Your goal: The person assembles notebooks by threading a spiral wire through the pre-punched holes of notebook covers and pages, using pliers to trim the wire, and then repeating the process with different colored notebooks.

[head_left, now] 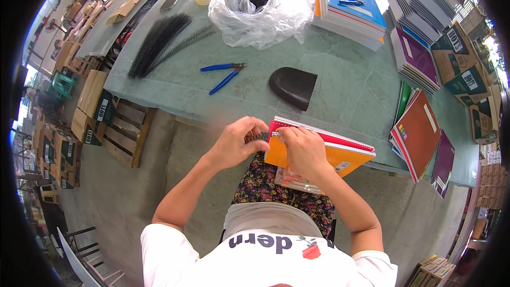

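My right hand (306, 149) grips an orange-covered notebook (340, 158) with a red inner cover and white pages, held on edge at the table's near side. A row of punched holes shows along its upper edge. My left hand (240, 139) is closed at the notebook's left end, its thumb and fingers around a dark spiral binding coil (258, 137). How far the coil passes into the holes I cannot tell. On the table beyond lie blue-handled cutting pliers (226, 67) with spread handles and a dark half-oval block (292, 87).
Black spiral coils (158, 40) lie at the far left, beside a clear plastic bag (234, 18) holding more. Stacked notebooks (350, 18) stand at the back right, others (422, 133) at the right edge. A clear-wrapped packet (297, 182) rests on my lap; cartons (462, 64) stand right.
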